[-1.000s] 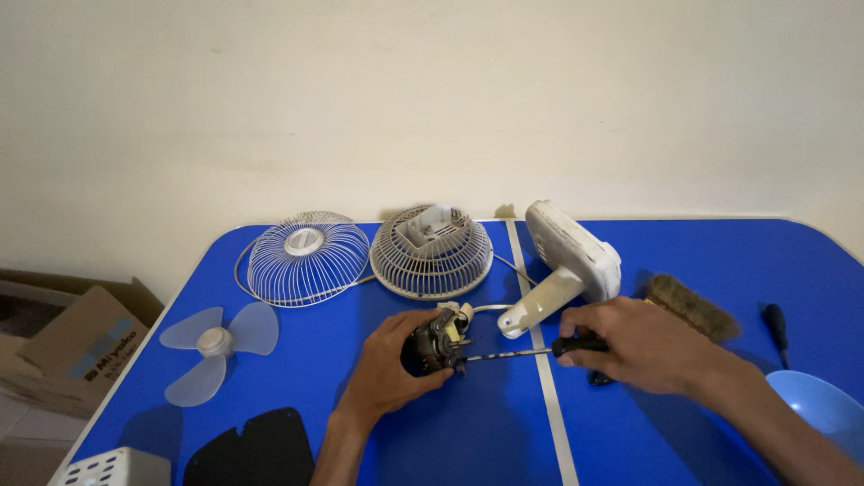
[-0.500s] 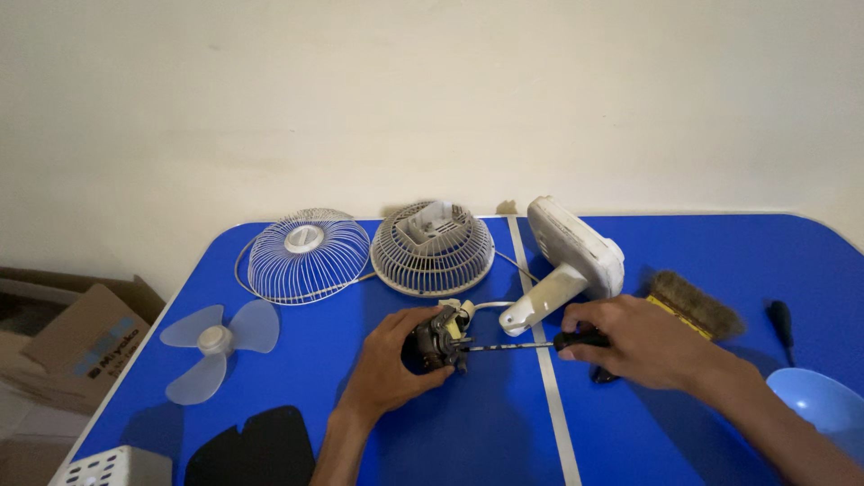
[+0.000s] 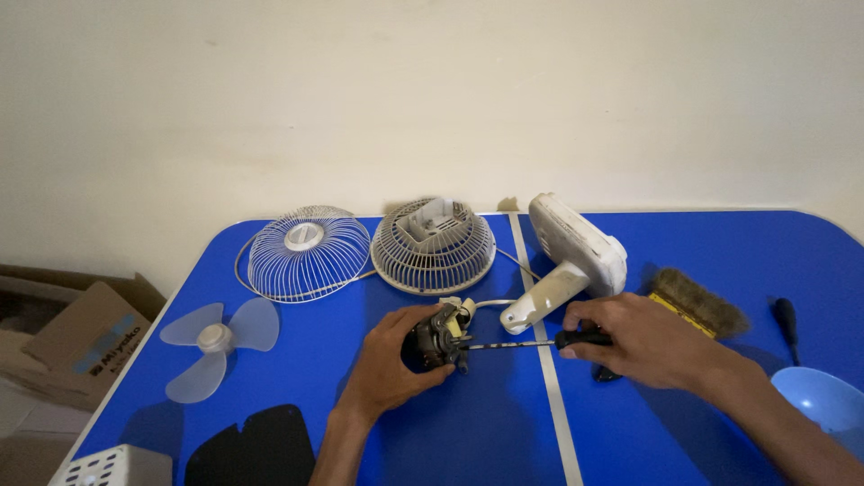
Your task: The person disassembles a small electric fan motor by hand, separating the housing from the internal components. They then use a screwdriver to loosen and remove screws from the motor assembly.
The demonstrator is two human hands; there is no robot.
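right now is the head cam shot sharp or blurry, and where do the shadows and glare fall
Head view: sharp across the blue table, with no motion blur on the left hand or the right hand; soft, even light, with faint shadows under the screwdriver and beside the brush; no strong glare, only a mild sheen on the blue bowl; the table edges bow slightly toward the corners.

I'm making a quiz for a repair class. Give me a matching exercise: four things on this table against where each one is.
1. fan blade
2. brush
3. motor
4. screwdriver

a. in the right hand
b. near the table's left edge
c. in the left hand
d. right of the white fan base

Pairs: 1-b, 2-d, 3-c, 4-a
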